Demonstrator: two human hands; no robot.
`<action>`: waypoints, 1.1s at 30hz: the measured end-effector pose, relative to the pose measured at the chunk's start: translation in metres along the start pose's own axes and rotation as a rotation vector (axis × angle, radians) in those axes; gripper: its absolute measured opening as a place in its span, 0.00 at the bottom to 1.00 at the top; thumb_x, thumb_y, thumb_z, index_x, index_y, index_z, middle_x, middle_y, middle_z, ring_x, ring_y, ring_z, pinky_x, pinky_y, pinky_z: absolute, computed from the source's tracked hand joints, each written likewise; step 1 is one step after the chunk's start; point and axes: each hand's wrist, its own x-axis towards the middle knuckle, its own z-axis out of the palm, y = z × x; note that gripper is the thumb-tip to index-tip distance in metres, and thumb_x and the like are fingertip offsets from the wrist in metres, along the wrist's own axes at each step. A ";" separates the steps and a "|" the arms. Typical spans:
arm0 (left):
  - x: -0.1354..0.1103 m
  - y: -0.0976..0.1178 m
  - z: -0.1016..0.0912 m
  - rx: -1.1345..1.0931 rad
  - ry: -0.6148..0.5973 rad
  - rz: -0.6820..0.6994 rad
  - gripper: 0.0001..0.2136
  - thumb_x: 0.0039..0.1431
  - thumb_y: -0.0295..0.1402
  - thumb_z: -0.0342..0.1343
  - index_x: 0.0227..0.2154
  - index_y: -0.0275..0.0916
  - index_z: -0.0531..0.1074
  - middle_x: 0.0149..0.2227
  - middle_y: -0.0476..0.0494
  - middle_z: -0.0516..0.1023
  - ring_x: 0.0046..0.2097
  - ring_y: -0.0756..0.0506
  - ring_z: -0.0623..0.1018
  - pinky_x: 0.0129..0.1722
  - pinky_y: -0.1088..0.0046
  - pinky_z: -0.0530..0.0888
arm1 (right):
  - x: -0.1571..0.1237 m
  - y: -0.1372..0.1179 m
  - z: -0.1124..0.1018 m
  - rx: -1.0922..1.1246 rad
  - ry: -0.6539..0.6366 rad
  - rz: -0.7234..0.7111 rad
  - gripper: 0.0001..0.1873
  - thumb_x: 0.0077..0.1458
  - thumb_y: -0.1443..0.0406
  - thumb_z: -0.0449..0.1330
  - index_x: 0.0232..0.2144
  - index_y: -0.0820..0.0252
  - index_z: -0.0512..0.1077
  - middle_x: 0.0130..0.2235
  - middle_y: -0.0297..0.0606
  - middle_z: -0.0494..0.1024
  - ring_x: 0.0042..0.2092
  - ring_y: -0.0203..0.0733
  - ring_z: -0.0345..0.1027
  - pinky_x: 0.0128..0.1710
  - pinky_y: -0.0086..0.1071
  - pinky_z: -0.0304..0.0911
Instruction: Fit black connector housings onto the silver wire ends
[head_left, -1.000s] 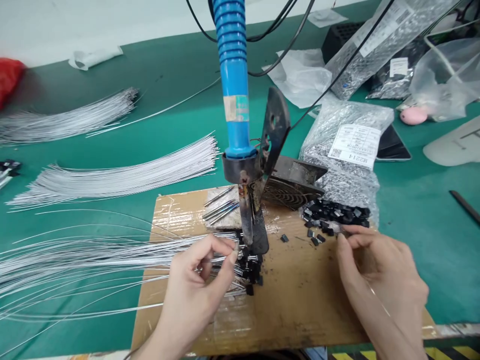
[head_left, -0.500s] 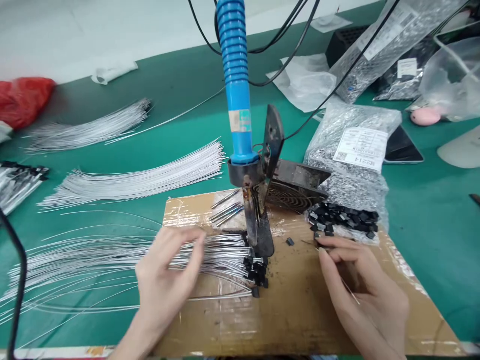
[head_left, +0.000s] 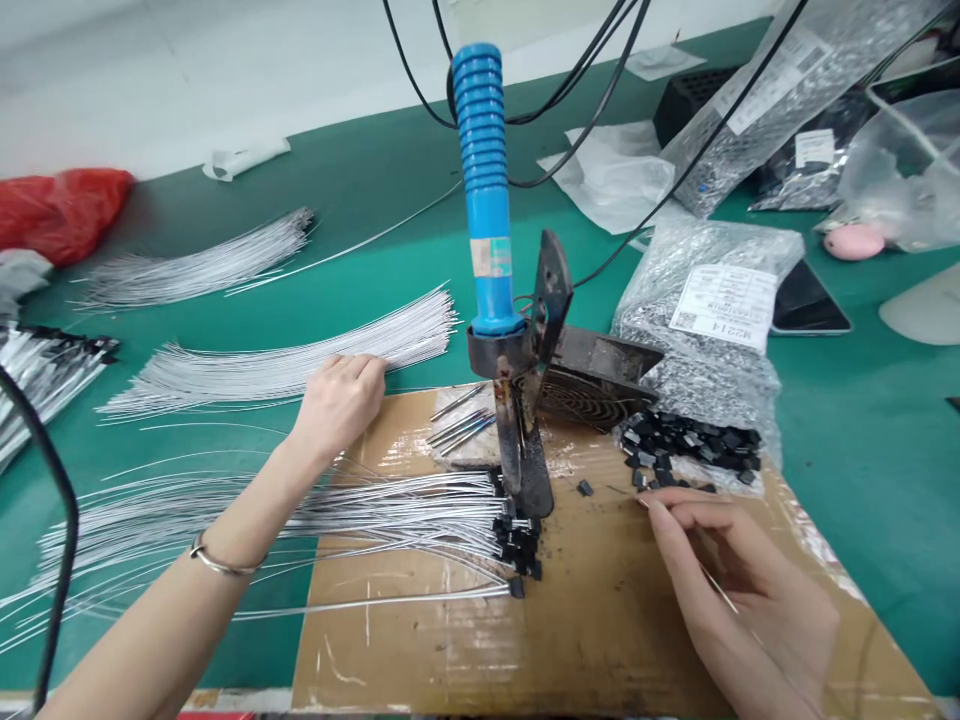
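The one view looks out from a camera on the person's head, facing forward and down over the worktop [head_left: 855,430]. It is near enough for the left hand [head_left: 346,400] and the right hand [head_left: 750,585] to show clearly, the left forearm entering from the lower left corner and the right hand from the bottom edge. The blue handle [head_left: 486,200] stands around mid-frame. The pale wall [head_left: 225,60] fills the top, and the worktop's far edge slants upward to the right.
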 end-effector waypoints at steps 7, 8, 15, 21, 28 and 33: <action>-0.006 -0.002 -0.025 -0.189 0.241 -0.220 0.07 0.69 0.34 0.58 0.39 0.40 0.81 0.40 0.43 0.88 0.43 0.40 0.86 0.47 0.64 0.78 | -0.002 -0.002 -0.003 -0.066 -0.010 0.065 0.16 0.64 0.53 0.66 0.29 0.56 0.74 0.40 0.41 0.84 0.40 0.44 0.79 0.44 0.31 0.72; -0.006 -0.002 -0.029 -0.225 0.261 -0.247 0.07 0.69 0.35 0.59 0.38 0.41 0.81 0.39 0.44 0.88 0.42 0.40 0.86 0.45 0.65 0.78 | -0.003 -0.002 -0.003 -0.068 -0.005 0.068 0.17 0.63 0.52 0.67 0.29 0.56 0.74 0.39 0.41 0.84 0.40 0.44 0.80 0.43 0.31 0.73; -0.014 0.005 -0.044 -0.480 0.281 -0.339 0.06 0.67 0.37 0.61 0.36 0.42 0.80 0.32 0.49 0.86 0.35 0.45 0.85 0.43 0.68 0.77 | -0.006 0.008 -0.003 -0.081 0.014 0.117 0.18 0.61 0.50 0.68 0.30 0.56 0.75 0.41 0.42 0.85 0.40 0.45 0.81 0.41 0.31 0.74; -0.041 0.016 -0.088 -0.610 0.222 -0.315 0.07 0.63 0.36 0.64 0.29 0.44 0.80 0.28 0.50 0.82 0.31 0.45 0.78 0.34 0.70 0.74 | -0.002 0.011 -0.008 0.026 0.046 0.171 0.15 0.64 0.51 0.66 0.40 0.55 0.76 0.35 0.37 0.84 0.36 0.43 0.80 0.40 0.32 0.73; -0.090 0.043 -0.111 -0.994 -0.461 -0.160 0.09 0.64 0.31 0.62 0.27 0.45 0.80 0.23 0.50 0.78 0.25 0.48 0.74 0.25 0.74 0.71 | -0.015 -0.021 -0.010 0.080 -0.133 0.107 0.13 0.67 0.57 0.64 0.30 0.55 0.78 0.28 0.34 0.76 0.28 0.40 0.70 0.24 0.31 0.61; -0.109 0.074 -0.087 -1.061 -0.500 -0.176 0.10 0.67 0.34 0.60 0.28 0.43 0.78 0.24 0.49 0.76 0.26 0.48 0.71 0.26 0.75 0.69 | -0.027 -0.053 0.010 0.347 -0.496 0.158 0.08 0.67 0.61 0.62 0.35 0.55 0.79 0.32 0.34 0.75 0.30 0.38 0.70 0.29 0.30 0.63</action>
